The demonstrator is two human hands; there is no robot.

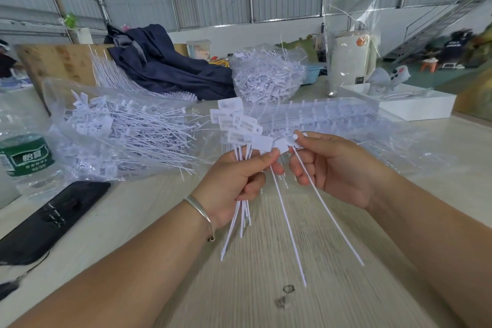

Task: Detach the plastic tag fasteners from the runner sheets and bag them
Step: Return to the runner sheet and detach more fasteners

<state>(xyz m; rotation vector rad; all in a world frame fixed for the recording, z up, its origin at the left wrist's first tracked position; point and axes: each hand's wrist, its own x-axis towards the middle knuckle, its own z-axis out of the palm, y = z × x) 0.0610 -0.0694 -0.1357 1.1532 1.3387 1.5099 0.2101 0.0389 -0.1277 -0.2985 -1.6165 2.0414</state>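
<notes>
My left hand (pixel 239 181) grips a bundle of white tag fasteners (pixel 239 125), their flat heads fanned out above the fist and their thin tails hanging below. My right hand (pixel 332 165) pinches a single fastener (pixel 330 210) by its head, close beside the bundle, with its long tail slanting down to the right. Behind the hands a runner sheet (pixel 314 114) with fasteners attached lies across the table. A clear plastic bag (pixel 119 128) holding many loose fasteners lies on the left.
A water bottle (pixel 26 160) and a black phone (pixel 48 218) sit at the left. Another bagful of fasteners (pixel 266 77), a dark blue cloth (pixel 165 61), a white tray (pixel 415 104) and an upright clear bag (pixel 351 42) stand behind. Light wooden table (pixel 266 287) lies below.
</notes>
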